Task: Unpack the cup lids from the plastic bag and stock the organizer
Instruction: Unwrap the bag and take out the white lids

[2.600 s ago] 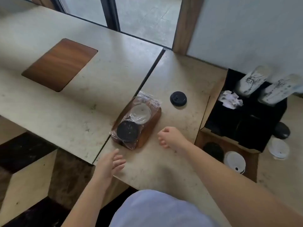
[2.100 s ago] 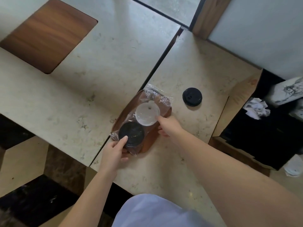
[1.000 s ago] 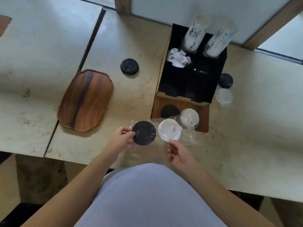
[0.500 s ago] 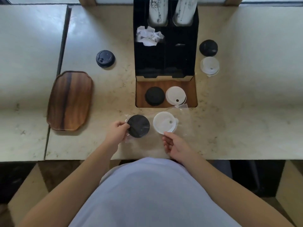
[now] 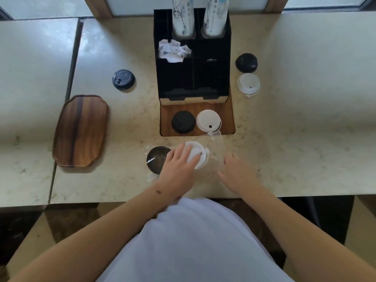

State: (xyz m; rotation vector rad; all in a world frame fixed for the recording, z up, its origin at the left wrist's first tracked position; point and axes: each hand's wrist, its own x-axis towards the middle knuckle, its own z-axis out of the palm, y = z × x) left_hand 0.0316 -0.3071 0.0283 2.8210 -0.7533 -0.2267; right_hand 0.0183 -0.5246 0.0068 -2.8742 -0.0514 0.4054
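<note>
A clear plastic bag (image 5: 216, 150) lies flat on the counter just in front of the organizer (image 5: 193, 78). It holds a black lid (image 5: 155, 159) on the left and a white lid (image 5: 200, 154) on the right. My left hand (image 5: 177, 169) rests flat on the bag with its fingers spread over the white lid. The fingers of my right hand (image 5: 238, 174) lie spread on the bag's right end. On the organizer's wooden front shelf sit a black lid (image 5: 183, 122) and a white lid (image 5: 208, 120).
A wooden tray (image 5: 80, 130) lies at the left. A loose black lid (image 5: 123, 79) sits left of the organizer; a black lid (image 5: 246, 62) and a white lid (image 5: 248, 84) sit right of it. Two paper cup stacks (image 5: 182, 17) and crumpled paper (image 5: 175, 50) fill its back slots.
Both hands lifted the bag off the wooden tray and set it down before the organizer. My left hand has slid from the black lid onto the white lid; my right hand moved to the bag's right end.
</note>
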